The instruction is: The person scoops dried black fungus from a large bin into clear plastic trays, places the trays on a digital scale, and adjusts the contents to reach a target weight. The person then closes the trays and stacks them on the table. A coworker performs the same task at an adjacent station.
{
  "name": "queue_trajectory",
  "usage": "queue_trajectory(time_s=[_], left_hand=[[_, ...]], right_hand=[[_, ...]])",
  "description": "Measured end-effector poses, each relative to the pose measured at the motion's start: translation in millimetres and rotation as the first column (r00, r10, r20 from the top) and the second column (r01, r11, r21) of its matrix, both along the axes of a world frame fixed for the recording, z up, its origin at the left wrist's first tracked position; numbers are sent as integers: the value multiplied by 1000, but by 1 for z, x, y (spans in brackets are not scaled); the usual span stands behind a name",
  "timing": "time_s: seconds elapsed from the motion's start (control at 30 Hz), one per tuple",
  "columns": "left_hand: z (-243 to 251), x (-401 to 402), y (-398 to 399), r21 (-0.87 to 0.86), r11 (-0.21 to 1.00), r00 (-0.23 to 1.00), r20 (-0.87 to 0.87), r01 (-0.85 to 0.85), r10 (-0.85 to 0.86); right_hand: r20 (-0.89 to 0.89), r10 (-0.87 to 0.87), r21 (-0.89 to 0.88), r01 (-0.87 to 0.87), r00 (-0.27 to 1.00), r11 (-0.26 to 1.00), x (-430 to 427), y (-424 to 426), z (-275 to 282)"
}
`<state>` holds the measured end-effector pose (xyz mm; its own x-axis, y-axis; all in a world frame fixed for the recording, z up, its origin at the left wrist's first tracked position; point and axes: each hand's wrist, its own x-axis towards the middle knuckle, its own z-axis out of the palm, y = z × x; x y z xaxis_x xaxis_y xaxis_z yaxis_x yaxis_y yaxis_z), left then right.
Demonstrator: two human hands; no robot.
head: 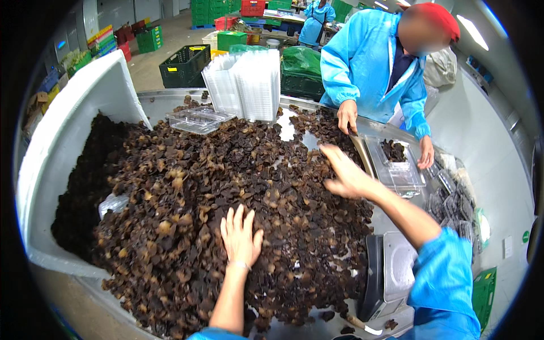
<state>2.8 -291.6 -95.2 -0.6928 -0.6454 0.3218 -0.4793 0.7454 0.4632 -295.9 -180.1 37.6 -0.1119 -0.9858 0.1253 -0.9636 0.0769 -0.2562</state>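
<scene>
A broad heap of dark brown wood ear mushrooms [182,204] covers the metal table. My left hand [241,238], palm down with fingers spread, rests on the middle of the heap. Over the heap's right part, my right hand [346,174] reaches out with thumb and fingers apart, holding nothing visible. Beside my right forearm is a weighing scale [398,270] with a bare steel plate. Opposite, a co-worker's two hands are at a second scale [418,176], on which an open clear plastic container [401,163] holds a few mushrooms.
A white foam box [63,140] lies tipped at the left, mushrooms spilling from it. Tall stacks of clear plastic trays [255,85] stand at the far edge, near loose clear containers [197,119]. Filled packs [452,199] lie at right. A black crate [185,66] is behind the table.
</scene>
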Motion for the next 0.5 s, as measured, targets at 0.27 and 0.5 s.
queue_trajectory(time_s=[0.27,0.5], left_hand=[[-7,2,3,301,953,996,-90,20,8],[-19,0,-8,396,918,988,-155,37,27]], right_hand=[[-715,-284,-297,91,639,951,-83,-321,20],[-770,-363,-267,252,525,930,-94,-362,-11]])
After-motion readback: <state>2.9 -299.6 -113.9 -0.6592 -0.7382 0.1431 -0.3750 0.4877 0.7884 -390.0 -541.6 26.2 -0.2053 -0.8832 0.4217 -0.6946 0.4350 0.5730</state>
